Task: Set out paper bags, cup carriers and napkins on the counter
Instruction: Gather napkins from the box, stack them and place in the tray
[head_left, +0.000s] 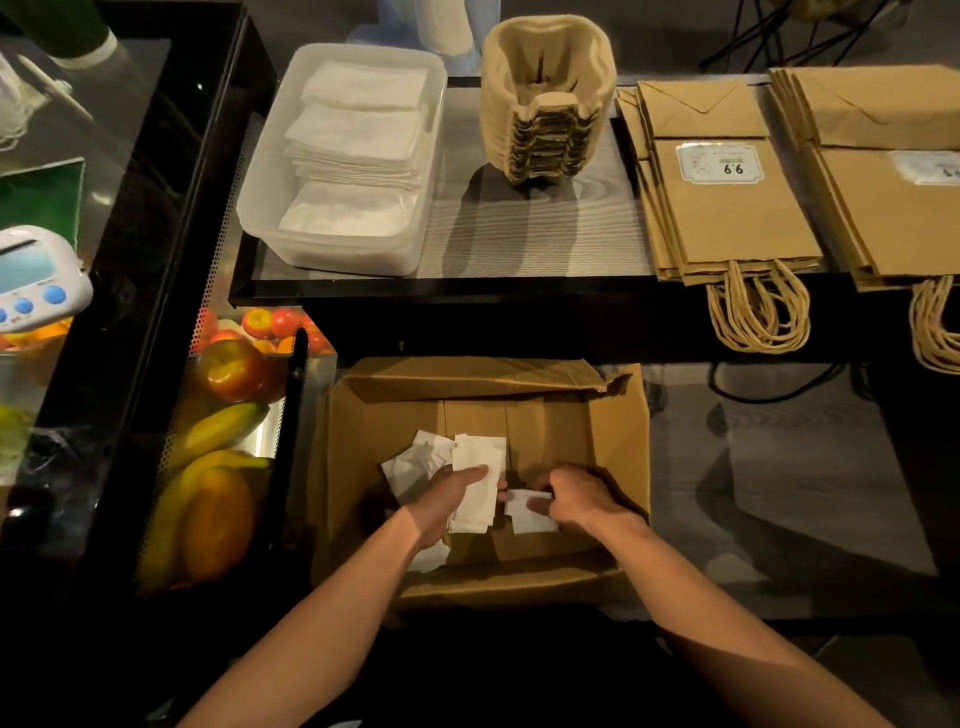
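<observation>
Our left hand (441, 501) is curled round a sheaf of napkins (480, 501), thumb laid across the top sheet. Just beside it, our right hand (579, 493) pinches a folded napkin (532, 517) low in the box, fingers bent over its edge. Both hands are busy, and neither is free for anything else until these sheets are put down.

Under and to the left of the hands, a few loose napkins (413, 465) lie scattered on the bottom of the cardboard box (618, 436), flaps open. Apart from these we see only bare cardboard in it, though our forearms hide part of the floor.

Above the box, the counter (519, 234) already carries most of the task. A clear tub (254, 208) on the left holds stacked napkins (358, 130), not quite to the rim. The cup carriers (545, 119) stand nested in one tall pile in the middle. The paper bags (727, 218) lie flat on the right, with a second stack of bags (893, 208) beside them, handles hanging over the edge.

We judge the bags and carriers done and the napkins nearly so. What is left is to gather the last sheets from the box and lay them in the tub.

Further left, fruit (228, 369) sits in a display case and a timer (31, 280) rests on top.
</observation>
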